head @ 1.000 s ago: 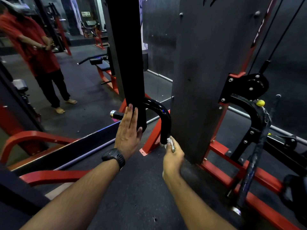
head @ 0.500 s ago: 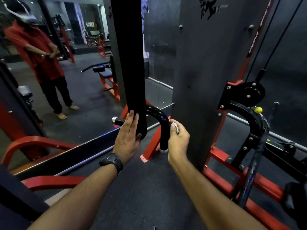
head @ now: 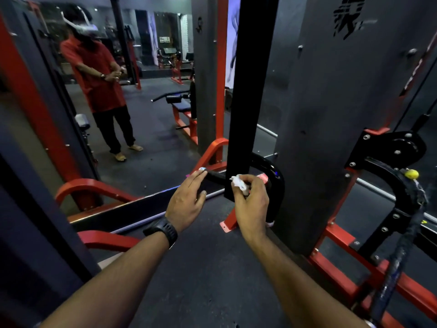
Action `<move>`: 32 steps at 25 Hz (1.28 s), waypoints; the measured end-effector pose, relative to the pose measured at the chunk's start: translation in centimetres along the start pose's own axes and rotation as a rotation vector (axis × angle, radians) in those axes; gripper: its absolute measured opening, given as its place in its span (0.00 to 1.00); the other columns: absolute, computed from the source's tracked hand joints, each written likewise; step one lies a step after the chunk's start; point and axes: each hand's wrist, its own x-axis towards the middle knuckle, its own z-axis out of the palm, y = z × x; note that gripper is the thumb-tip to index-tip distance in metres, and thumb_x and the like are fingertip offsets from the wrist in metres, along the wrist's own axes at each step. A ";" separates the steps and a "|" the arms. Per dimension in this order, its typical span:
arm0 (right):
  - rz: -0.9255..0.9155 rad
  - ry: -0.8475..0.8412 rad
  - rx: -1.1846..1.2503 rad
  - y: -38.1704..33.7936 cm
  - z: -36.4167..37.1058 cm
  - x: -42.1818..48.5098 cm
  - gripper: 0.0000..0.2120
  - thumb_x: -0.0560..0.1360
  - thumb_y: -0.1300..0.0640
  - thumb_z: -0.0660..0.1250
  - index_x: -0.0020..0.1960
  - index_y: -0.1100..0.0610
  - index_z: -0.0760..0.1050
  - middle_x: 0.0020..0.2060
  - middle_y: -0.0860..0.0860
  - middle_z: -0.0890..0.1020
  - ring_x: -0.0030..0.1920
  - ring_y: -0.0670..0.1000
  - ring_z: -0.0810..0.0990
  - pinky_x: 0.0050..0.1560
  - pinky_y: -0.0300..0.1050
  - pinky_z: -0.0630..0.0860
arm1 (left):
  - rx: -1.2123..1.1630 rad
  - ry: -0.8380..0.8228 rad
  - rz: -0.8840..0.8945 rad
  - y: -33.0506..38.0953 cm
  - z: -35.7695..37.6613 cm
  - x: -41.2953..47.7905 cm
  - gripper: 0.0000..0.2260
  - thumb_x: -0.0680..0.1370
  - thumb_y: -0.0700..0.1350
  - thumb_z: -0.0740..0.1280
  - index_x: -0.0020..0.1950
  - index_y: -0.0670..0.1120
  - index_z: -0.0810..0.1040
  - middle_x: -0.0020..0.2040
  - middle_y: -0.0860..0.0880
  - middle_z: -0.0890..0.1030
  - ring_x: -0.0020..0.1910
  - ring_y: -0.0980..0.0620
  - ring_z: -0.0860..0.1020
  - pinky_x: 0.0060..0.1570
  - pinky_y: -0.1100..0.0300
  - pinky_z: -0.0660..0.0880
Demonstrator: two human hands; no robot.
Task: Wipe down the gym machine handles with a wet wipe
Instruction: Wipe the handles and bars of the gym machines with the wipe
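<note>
A glossy black curved handle (head: pixel 275 176) arches out from behind a black upright post (head: pixel 250 91); its straight grip with a chrome end cap (head: pixel 203 169) points left. My left hand (head: pixel 188 202), a black watch on its wrist, lies with straight fingers along that grip. My right hand (head: pixel 251 204) pinches a crumpled white wet wipe (head: pixel 238 182) in its fingertips, just in front of the post's lower end and left of the handle's bend. The handle's lower end is hidden behind my right hand.
A wide grey machine column (head: pixel 331 114) stands right of the handle. Further right are a black pulley bracket (head: pixel 390 152), a yellow knob (head: pixel 411 173) and a dark hanging bar (head: pixel 397 256). A mirror (head: pixel 146 102) ahead reflects a person in red. Red frame rails (head: pixel 343 266) cross the floor.
My right hand has left the handle's vertical part and moved up and left with the wipe, in front of the post. My left hand slid from the post onto the straight grip.
</note>
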 end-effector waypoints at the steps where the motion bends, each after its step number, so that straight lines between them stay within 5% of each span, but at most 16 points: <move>1: 0.010 -0.031 0.006 -0.1 0.8 -0.6 0.05 0.77 0.58 0.71 0.52 0.53 0.78 0.45 0.41 0.79 0.48 0.42 0.79 0.51 0.42 0.76 | 0.009 -0.005 -0.002 -0.9 -0.7 -0.2 0.24 0.80 0.39 0.66 0.76 0.46 0.69 0.75 0.49 0.69 0.75 0.54 0.65 0.75 0.58 0.60; 3: 0.059 -0.114 0.023 -0.2 2.4 -1.7 0.03 0.78 0.55 0.69 0.51 0.50 0.77 0.41 0.43 0.81 0.44 0.44 0.80 0.46 0.43 0.77 | 0.040 0.004 -0.024 -2.7 -1.6 -0.4 0.21 0.79 0.40 0.67 0.73 0.46 0.72 0.71 0.48 0.73 0.72 0.52 0.69 0.73 0.56 0.64; 8: -0.011 -0.128 -0.062 0.6 5.3 -3.1 0.09 0.77 0.64 0.68 0.53 0.52 0.77 0.45 0.45 0.80 0.46 0.42 0.78 0.46 0.32 0.72 | 0.059 -0.019 -0.023 -5.4 -1.9 0.0 0.17 0.80 0.44 0.67 0.69 0.46 0.76 0.67 0.49 0.77 0.67 0.55 0.72 0.69 0.71 0.60; 12: -0.062 -0.050 0.002 2.4 7.5 -3.2 0.12 0.74 0.70 0.68 0.54 0.60 0.81 0.54 0.49 0.81 0.56 0.44 0.80 0.55 0.32 0.74 | 0.059 -0.017 0.025 -7.0 -1.2 1.5 0.18 0.81 0.52 0.61 0.67 0.46 0.78 0.64 0.50 0.79 0.64 0.54 0.75 0.67 0.68 0.65; 16: -0.180 -0.026 -0.069 3.3 9.0 -2.7 0.16 0.79 0.59 0.65 0.65 0.64 0.76 0.64 0.55 0.77 0.67 0.48 0.74 0.67 0.39 0.70 | 0.062 0.001 0.164 -7.9 -0.5 4.0 0.16 0.81 0.49 0.63 0.65 0.43 0.79 0.62 0.48 0.80 0.63 0.54 0.75 0.67 0.66 0.67; 21: -0.376 -0.045 -0.391 6.1 11.1 -1.3 0.20 0.76 0.73 0.66 0.68 0.69 0.72 0.68 0.62 0.74 0.71 0.55 0.71 0.69 0.51 0.72 | 0.001 -0.032 0.337 -10.4 0.8 7.0 0.13 0.80 0.45 0.68 0.62 0.41 0.82 0.60 0.47 0.82 0.61 0.50 0.78 0.64 0.55 0.74; 26: -0.424 -0.060 -0.721 6.8 12.3 -0.1 0.22 0.82 0.71 0.46 0.71 0.68 0.70 0.70 0.61 0.73 0.72 0.57 0.70 0.70 0.50 0.70 | -0.088 -0.026 0.557 -13.9 1.5 9.0 0.10 0.78 0.41 0.71 0.57 0.39 0.84 0.58 0.47 0.83 0.59 0.51 0.79 0.63 0.56 0.74; 32: -0.332 0.024 -1.021 6.6 15.5 0.1 0.18 0.80 0.67 0.60 0.69 0.65 0.73 0.67 0.58 0.76 0.67 0.58 0.74 0.64 0.48 0.76 | -0.280 -0.099 0.738 -16.4 3.8 12.5 0.10 0.76 0.37 0.74 0.56 0.38 0.84 0.59 0.46 0.83 0.61 0.49 0.79 0.62 0.53 0.75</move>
